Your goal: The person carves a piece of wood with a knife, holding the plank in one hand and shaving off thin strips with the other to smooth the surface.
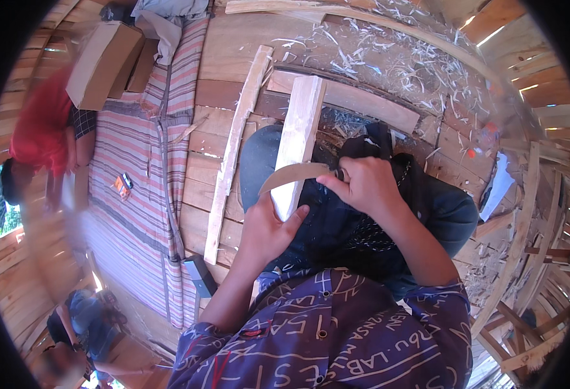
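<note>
Clearly, the person sits on a plank floor (213,139) with a pale, squared length of wood (298,139) resting across the lap and running away toward the far part of the floor. The left hand (268,230) wraps its near end, thumb laid along the wood's side and fingers curled behind it, gripping it firmly. The right hand (366,185) is closed in a fist around the handle of a curved, brownish blade (294,175), whose arc lies across the face of the pale wood just above the left hand, touching it. Just left of the held piece a long thin wooden slat (233,149) lies on the floor, almost parallel to it. Pale curled wood shavings (395,61) are scattered along the floor's far edge. A striped red-and-grey mat (135,214) covers the floor's left side, and beyond it sits another person in a red top (38,126).
</note>
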Tool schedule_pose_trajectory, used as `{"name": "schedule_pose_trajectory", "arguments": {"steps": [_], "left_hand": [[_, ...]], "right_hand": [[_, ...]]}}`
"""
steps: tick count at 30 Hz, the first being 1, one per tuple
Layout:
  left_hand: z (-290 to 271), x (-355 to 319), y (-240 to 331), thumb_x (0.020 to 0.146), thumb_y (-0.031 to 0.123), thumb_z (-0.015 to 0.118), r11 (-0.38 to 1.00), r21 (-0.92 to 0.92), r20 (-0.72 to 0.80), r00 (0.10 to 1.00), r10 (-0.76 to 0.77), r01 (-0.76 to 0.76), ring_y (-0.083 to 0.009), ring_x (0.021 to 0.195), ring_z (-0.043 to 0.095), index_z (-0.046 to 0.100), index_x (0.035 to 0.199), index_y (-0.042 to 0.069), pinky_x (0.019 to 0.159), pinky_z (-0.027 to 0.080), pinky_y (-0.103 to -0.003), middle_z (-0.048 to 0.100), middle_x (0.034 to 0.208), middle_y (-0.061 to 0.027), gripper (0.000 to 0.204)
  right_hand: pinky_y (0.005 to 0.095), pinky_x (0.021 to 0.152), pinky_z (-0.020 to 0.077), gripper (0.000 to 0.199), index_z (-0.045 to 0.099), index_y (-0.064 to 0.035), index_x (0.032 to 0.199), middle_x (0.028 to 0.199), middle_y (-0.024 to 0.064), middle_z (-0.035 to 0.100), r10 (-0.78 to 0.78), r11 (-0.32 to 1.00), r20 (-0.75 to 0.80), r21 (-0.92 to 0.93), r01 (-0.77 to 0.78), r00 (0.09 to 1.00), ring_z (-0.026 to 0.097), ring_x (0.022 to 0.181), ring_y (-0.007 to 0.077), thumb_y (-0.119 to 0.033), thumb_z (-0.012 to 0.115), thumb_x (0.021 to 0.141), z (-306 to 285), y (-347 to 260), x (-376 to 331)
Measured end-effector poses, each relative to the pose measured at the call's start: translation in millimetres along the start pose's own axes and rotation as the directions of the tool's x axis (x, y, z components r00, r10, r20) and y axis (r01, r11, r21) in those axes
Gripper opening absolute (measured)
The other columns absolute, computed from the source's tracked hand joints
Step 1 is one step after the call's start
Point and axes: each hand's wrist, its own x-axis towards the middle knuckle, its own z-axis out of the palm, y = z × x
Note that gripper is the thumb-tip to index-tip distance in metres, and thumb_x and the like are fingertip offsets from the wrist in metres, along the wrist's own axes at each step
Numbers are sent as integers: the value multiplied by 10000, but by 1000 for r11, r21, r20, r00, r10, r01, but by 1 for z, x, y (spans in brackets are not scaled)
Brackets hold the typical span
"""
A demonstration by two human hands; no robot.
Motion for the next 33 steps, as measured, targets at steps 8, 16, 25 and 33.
{"name": "schedule_pose_trajectory", "arguments": {"steps": [8, 16, 25, 33], "left_hand": [[4, 6, -4, 784, 338, 725, 999, 22, -52, 998, 24, -23, -456, 754, 654, 535, 1023, -119, 664, 520, -457, 639, 746, -284, 549], [1, -12, -25, 853, 301, 716, 991, -129, 84, 996, -30, 41, -184, 594, 606, 489, 1133, -91, 533, 478, -310, 613, 725, -131, 532], [-14, 1, -9, 905, 281, 683, 868, -410, 294, 941, -167, 282, -133, 604, 632, 524, 1068, -62, 549, 510, -263, 614, 735, -70, 412], [-27, 0, -11, 780, 168, 803, 868, -415, 323, 936, -139, 272, -160, 711, 663, 463, 1258, -58, 610, 544, -249, 646, 885, -100, 629]], "right_hand": [[411, 531, 495, 583, 560, -74, 620, 556, 75, 583, -212, 945, -74, -270, 185, 975, 626, 557, 311, -631, 666, 758, -1, 32, 52], [493, 699, 466, 804, 674, 70, 771, 707, 269, 634, 448, 791, -680, -1, -612, 580, 644, 707, 394, -680, 416, 905, -131, 279, 35], [347, 517, 341, 544, 495, 22, 659, 547, 58, 366, 577, 811, -337, 343, -473, 744, 367, 552, 125, -422, 538, 970, -36, 149, -75], [323, 476, 347, 429, 558, 10, 686, 500, 99, 414, 359, 824, -275, 543, -164, 892, 392, 457, 160, -350, 648, 901, -10, 25, -35]]}}
